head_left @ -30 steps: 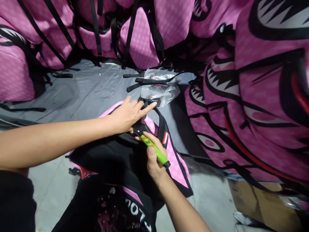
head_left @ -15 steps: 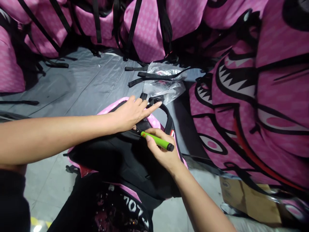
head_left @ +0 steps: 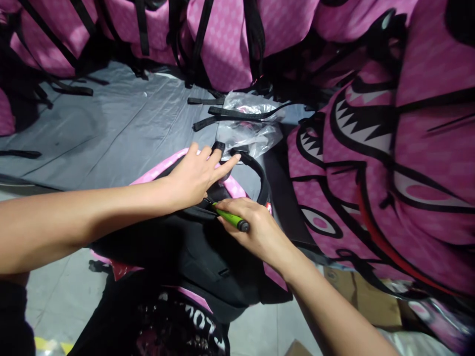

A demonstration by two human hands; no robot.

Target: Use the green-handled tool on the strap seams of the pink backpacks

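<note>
A black bag with pink edges (head_left: pixel 185 252) rests across my lap against the grey-covered table. My left hand (head_left: pixel 198 175) lies over the bag's upper edge, index finger pointing right; its thumb and lower fingers press at the black fabric, and what they pinch is hidden. In my right hand (head_left: pixel 248 215) is a green pen-like tool (head_left: pixel 230 219) with a black end. Its tip meets the fabric just below my left hand. A black strap loop (head_left: pixel 260 173) arches up right of my left hand.
Pink bags (head_left: pixel 222 49) line the table's far side. Pink bags with toothed faces (head_left: pixel 356 118) are stacked at the right. Clear plastic (head_left: pixel 256 133) and black straps lie on the grey cover (head_left: pixel 129 118). Cardboard (head_left: pixel 374 301) sits low at the right.
My right hand has turned over the green tool and tilted it, so less of it shows. The black bag has spread slightly, and the whole view has shifted a little.
</note>
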